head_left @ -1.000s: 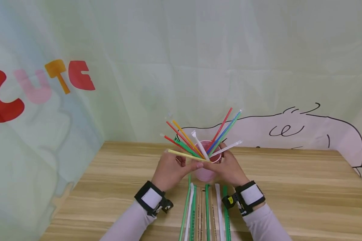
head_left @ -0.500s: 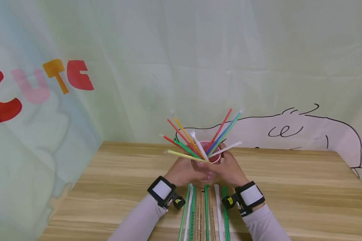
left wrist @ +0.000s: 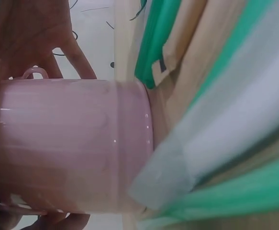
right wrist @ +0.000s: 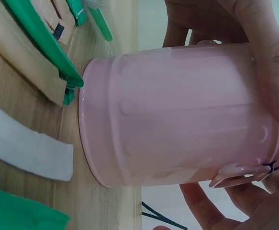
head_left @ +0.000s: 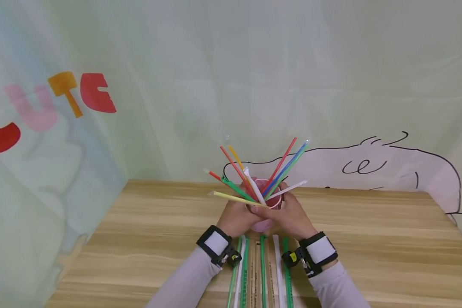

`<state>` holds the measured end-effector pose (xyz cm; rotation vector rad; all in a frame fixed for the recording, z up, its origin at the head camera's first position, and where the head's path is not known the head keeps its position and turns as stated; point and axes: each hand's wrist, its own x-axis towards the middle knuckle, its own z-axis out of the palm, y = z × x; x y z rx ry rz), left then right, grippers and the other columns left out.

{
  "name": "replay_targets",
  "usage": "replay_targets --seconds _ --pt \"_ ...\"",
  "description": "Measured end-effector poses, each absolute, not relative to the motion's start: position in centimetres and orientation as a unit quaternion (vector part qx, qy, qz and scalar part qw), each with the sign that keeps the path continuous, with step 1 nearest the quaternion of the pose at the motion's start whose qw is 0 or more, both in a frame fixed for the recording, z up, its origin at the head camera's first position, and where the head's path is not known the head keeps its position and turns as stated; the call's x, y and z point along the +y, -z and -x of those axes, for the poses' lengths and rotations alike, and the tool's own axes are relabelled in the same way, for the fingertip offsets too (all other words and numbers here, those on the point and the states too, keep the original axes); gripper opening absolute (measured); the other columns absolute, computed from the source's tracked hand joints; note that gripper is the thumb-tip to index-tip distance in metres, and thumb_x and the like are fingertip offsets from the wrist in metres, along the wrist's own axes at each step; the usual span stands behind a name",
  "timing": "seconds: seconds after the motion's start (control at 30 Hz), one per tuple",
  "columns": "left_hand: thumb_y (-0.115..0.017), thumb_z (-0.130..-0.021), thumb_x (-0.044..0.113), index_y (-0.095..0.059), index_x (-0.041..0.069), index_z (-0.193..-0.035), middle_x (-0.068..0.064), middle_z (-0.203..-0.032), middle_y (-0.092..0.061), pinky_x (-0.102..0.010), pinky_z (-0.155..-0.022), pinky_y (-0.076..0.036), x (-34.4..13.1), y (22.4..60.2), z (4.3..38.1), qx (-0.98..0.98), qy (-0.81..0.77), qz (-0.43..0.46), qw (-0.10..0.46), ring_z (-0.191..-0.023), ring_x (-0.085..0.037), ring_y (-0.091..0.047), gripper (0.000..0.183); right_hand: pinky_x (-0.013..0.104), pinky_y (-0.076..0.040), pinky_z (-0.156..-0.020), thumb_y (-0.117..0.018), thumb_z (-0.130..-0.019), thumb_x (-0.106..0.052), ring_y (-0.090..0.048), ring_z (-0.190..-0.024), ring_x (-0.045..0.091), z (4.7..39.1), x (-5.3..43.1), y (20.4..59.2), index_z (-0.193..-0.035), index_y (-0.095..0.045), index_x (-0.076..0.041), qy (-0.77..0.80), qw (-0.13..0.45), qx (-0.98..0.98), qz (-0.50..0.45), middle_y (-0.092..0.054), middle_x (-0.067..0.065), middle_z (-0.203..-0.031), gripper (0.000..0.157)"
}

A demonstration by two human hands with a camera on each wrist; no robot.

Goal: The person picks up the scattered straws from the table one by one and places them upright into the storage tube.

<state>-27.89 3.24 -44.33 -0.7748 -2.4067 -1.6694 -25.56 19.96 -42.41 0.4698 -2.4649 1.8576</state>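
Observation:
Both hands are at a glossy pink cup with small side handles, shaped like a little pail. My left hand grips its left side, the thumb in front and fingers hidden behind. From the right, my right hand holds it, its thumb near the rim. Wrapped drinking straws fan out of the mouth: a yellow straw leaning left, a white straw in the middle, a blue straw leaning right, plus several red, orange and green ones. The cup's base sits close over the tabletop in the right wrist view.
A row of wrapped straws lies side by side in front of the cup, among them a green straw, a white straw and brown paper-wrapped ones. Beneath is a wooden table. A printed curtain hangs behind.
My left hand has moved right, from beside the yellow straw to the cup's side. The red and orange straws on the left have swung rightward, more upright. The right hand stays put.

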Motion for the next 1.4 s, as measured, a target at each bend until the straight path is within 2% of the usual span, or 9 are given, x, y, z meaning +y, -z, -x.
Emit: replay_targets --seconds 0.23,0.37,0.5,0.57,0.67,0.83,1.0,1.13,1.4 --pt "-0.081 -0.077 0.028 -0.045 0.018 -0.139 0.003 -0.132 -0.054 -0.043 -0.100 -0.045 3.5 44.3 27.7 -0.799 0.544 0.249 0.051 -0.116 -0.007 -0.048 0.072 0.059 -0.036 -0.102 -0.086 -0.073 -0.031 -0.047 -0.119 0.021 25.3 21.0 41.9 -0.143 -0.037 -0.017 -0.570 -0.003 -0.804 -0.172 -0.054 0.005 -0.130 0.087" --pt "-0.085 -0.073 0.035 -0.041 0.024 -0.142 0.006 -0.131 -0.055 -0.041 -0.097 -0.048 4.0 44.4 27.3 -0.792 0.568 0.223 0.014 -0.113 -0.005 -0.049 0.082 0.062 -0.038 -0.098 -0.084 -0.073 -0.039 -0.040 -0.123 0.030 24.3 22.6 41.5 -0.148 -0.032 -0.017 -0.504 -0.022 -0.851 -0.143 -0.047 0.013 -0.137 0.094" --pt "-0.084 -0.071 0.045 -0.037 0.027 -0.144 0.010 -0.131 -0.055 -0.040 -0.095 -0.049 4.7 44.4 27.1 -0.780 0.586 0.219 -0.002 -0.113 -0.003 -0.049 0.089 0.061 -0.046 -0.092 -0.078 -0.077 -0.048 -0.041 -0.122 0.038 22.4 25.0 41.2 -0.147 -0.032 -0.014 -0.438 -0.055 -0.893 -0.084 -0.043 0.020 -0.140 0.090" --pt "-0.084 -0.071 0.045 -0.038 0.027 -0.143 0.011 -0.129 -0.055 -0.041 -0.095 -0.049 5.0 44.3 27.1 -0.775 0.592 0.223 -0.001 -0.112 -0.002 -0.050 0.087 0.056 -0.050 -0.087 -0.076 -0.080 -0.047 -0.048 -0.115 0.036 21.3 26.1 41.1 -0.141 -0.039 -0.011 -0.414 -0.071 -0.905 -0.071 -0.049 0.021 -0.134 0.080" --pt "-0.083 -0.073 0.043 -0.041 0.025 -0.141 0.012 -0.128 -0.056 -0.041 -0.095 -0.049 5.4 44.2 27.4 -0.770 0.592 0.239 0.010 -0.112 -0.003 -0.050 0.082 0.045 -0.054 -0.077 -0.075 -0.081 -0.045 -0.058 -0.095 0.024 19.4 27.3 41.1 -0.126 -0.051 -0.008 -0.368 -0.091 -0.924 -0.053 -0.061 0.015 -0.114 0.063" --pt "-0.083 -0.073 0.043 -0.042 0.026 -0.140 0.010 -0.128 -0.055 -0.040 -0.094 -0.050 5.9 44.2 27.7 -0.773 0.585 0.245 0.016 -0.112 -0.004 -0.049 0.080 0.033 -0.046 -0.057 -0.078 -0.078 -0.041 -0.052 -0.066 0.014 16.0 27.3 42.0 -0.093 -0.060 -0.015 -0.291 -0.117 -0.949 -0.031 -0.061 0.000 -0.077 0.035" --pt "-0.084 -0.071 0.045 -0.042 0.022 -0.140 0.006 -0.128 -0.055 -0.038 -0.093 -0.051 6.0 44.3 28.1 -0.785 0.567 0.246 0.035 -0.111 -0.005 -0.050 0.084 0.030 -0.040 -0.049 -0.075 -0.080 -0.035 -0.046 -0.055 0.013 14.1 26.1 43.3 -0.078 -0.056 -0.014 -0.249 -0.133 -0.958 -0.057 -0.054 -0.003 -0.062 0.028" --pt "-0.085 -0.071 0.043 -0.042 0.022 -0.140 0.006 -0.129 -0.055 -0.038 -0.093 -0.051 6.1 44.5 28.3 -0.778 0.578 0.244 0.033 -0.112 -0.005 -0.050 0.083 0.028 -0.036 -0.045 -0.072 -0.081 -0.030 -0.043 -0.049 0.012 14.0 25.3 44.0 -0.068 -0.054 -0.016 -0.217 -0.114 -0.967 -0.067 -0.050 -0.005 -0.056 0.026" --pt "-0.085 -0.073 0.035 -0.042 0.018 -0.139 0.002 -0.129 -0.056 -0.040 -0.094 -0.051 6.5 44.0 27.7 -0.771 0.583 0.253 0.034 -0.112 -0.007 -0.051 0.081 0.027 -0.034 -0.043 -0.071 -0.080 -0.023 -0.042 -0.047 0.012 14.5 25.8 44.5 -0.060 -0.055 -0.016 -0.221 -0.095 -0.969 -0.055 -0.049 -0.004 -0.054 0.027"
